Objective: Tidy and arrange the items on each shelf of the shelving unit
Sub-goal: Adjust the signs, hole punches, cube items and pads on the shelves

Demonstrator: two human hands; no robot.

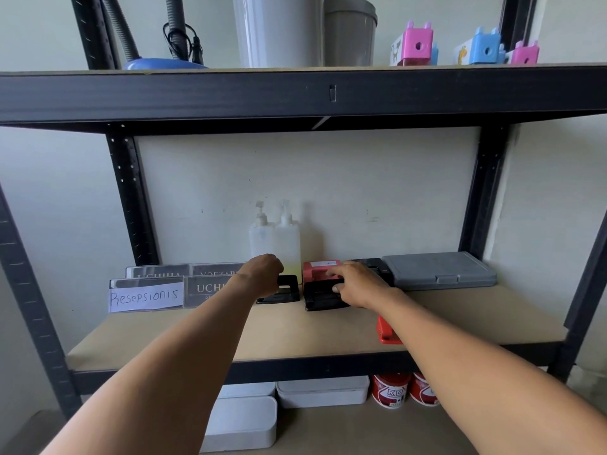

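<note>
Head view looks at the middle shelf [328,326] of a black metal shelving unit [128,192], both bare arms reaching in. On the left hand [262,274] the fingers curl down over the back of a small black hole punch [282,290] and hold it; the fingertips themselves are hidden behind the knuckles. On the right hand [358,284] the fingers [331,274] lie spread over the top of a red and black hole punch [322,287], with the thumb against its front edge, gripping it. Both punches stand on the shelf board, close together but apart. Just behind them two clear pump bottles [276,241] stand upright by the wall. Left of the left hand stand acrylic name signs [184,284], the front one reading "Resepsionis". Right of the right hand lies a flat grey case [440,270]. A small red punch [386,330] sits nearer the shelf's front edge, partly hidden by the right forearm. Below are white boxes [322,390] and red cans [391,389]; above are pink and blue sharpeners [417,44].
</note>
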